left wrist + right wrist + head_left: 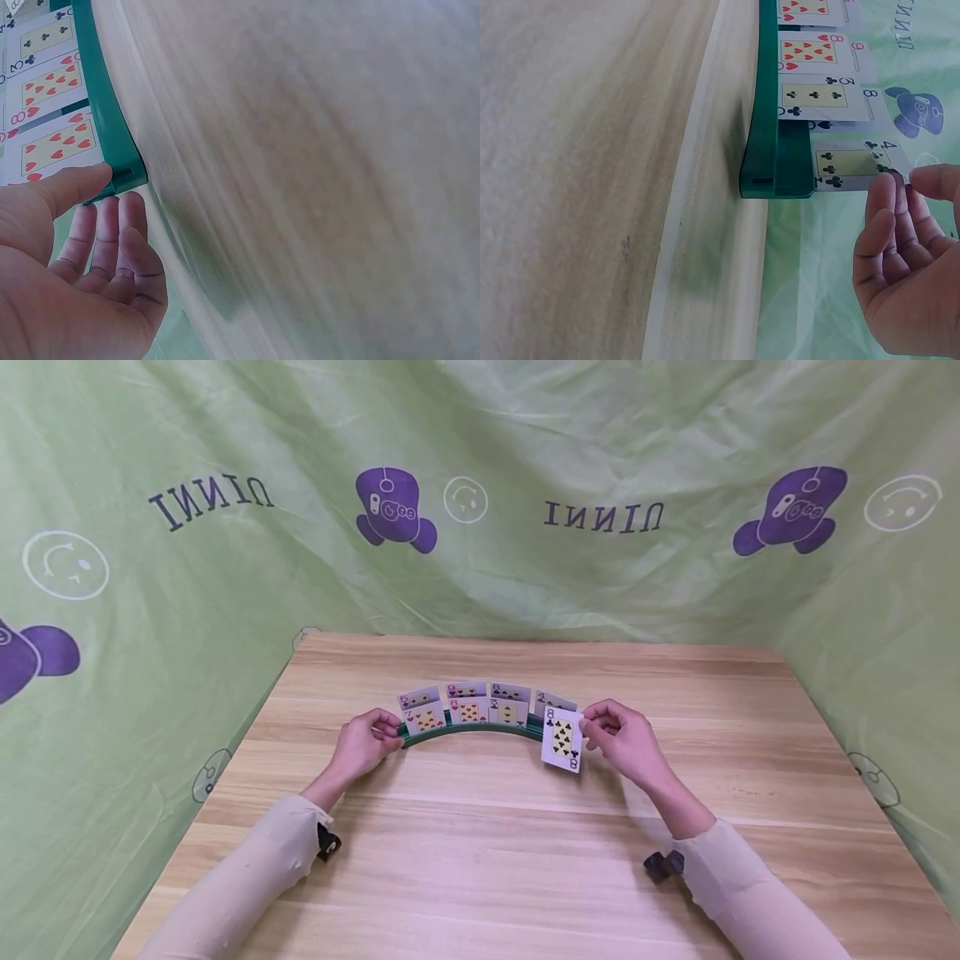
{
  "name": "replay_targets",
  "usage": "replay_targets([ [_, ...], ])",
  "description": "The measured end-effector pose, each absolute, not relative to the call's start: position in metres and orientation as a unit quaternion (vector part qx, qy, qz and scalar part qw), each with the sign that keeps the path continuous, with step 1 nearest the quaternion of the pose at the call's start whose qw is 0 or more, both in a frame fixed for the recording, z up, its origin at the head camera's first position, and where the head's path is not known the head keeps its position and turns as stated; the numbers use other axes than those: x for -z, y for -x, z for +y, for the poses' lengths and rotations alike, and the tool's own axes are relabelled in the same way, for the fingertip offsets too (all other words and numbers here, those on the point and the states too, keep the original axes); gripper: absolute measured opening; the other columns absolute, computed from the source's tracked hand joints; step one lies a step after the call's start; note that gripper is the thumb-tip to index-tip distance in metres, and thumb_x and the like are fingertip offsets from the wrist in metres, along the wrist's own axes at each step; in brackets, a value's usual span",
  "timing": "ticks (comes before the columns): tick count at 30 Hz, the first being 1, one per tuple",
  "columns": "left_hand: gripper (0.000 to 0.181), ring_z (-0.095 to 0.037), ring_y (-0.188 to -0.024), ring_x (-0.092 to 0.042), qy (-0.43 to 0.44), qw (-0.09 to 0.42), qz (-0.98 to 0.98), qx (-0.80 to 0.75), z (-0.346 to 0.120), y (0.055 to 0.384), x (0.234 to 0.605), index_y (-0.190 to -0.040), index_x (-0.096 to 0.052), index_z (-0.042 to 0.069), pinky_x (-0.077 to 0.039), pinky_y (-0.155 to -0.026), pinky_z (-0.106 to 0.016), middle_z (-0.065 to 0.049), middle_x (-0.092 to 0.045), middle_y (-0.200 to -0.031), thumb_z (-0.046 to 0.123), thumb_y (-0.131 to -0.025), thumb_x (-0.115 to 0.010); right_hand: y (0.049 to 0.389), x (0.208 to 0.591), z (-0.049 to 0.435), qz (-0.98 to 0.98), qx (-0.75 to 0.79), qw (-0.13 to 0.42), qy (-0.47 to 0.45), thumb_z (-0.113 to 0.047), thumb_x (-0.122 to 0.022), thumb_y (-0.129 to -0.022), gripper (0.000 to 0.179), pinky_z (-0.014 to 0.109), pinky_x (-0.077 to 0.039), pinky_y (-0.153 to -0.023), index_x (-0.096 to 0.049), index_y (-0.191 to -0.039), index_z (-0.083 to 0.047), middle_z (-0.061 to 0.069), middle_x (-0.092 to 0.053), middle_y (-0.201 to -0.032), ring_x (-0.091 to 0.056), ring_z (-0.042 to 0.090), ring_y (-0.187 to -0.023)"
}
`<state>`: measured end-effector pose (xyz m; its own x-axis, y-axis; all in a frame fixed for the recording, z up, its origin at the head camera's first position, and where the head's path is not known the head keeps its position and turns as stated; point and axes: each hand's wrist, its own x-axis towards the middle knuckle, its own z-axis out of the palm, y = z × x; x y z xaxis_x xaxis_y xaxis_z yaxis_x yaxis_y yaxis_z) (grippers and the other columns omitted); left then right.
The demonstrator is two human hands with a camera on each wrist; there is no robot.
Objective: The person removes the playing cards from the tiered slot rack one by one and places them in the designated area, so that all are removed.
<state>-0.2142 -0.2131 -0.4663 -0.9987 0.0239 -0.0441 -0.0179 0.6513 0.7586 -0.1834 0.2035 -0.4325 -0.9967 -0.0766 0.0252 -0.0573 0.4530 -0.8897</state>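
A curved green card holder (472,727) stands on the table with playing cards upright in two rows. Its front row shows a seven of hearts (424,719), an eight of hearts (469,712) and a three of clubs (508,712). My left hand (362,746) grips the holder's left end, thumb on top. Between thumb and fingers, my right hand (628,745) pinches an eight of clubs (562,740) by its upper right edge, before the holder's right end. Partly behind it is a four of clubs (841,165) in the back row. The right wrist view does not show the eight clearly.
The wooden table (480,843) stretches toward me and to both sides. A green printed cloth (495,577) hangs behind and beside it. Black wrist straps (663,865) stick out below the sleeves.
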Motion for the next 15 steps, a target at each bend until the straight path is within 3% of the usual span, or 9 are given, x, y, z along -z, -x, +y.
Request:
replay_targets([
  [15, 0.026, -0.022, -0.088, -0.068, -0.002, 0.025, 0.909, -0.416, -0.2134, 0.2147, 0.4671, -0.107, -0.066, 0.006, -0.059, -0.080, -0.033, -0.012, -0.070, -0.101, 0.003, -0.083, -0.076, 0.1817, 0.4316, 0.2124, 0.849, 0.526, 0.006, 0.038, -0.014, -0.062, -0.096, 0.020, 0.024, -0.050, -0.054, -0.062, -0.110, 0.000, 0.014, -0.067, -0.086, -0.066, 0.032, -0.071],
])
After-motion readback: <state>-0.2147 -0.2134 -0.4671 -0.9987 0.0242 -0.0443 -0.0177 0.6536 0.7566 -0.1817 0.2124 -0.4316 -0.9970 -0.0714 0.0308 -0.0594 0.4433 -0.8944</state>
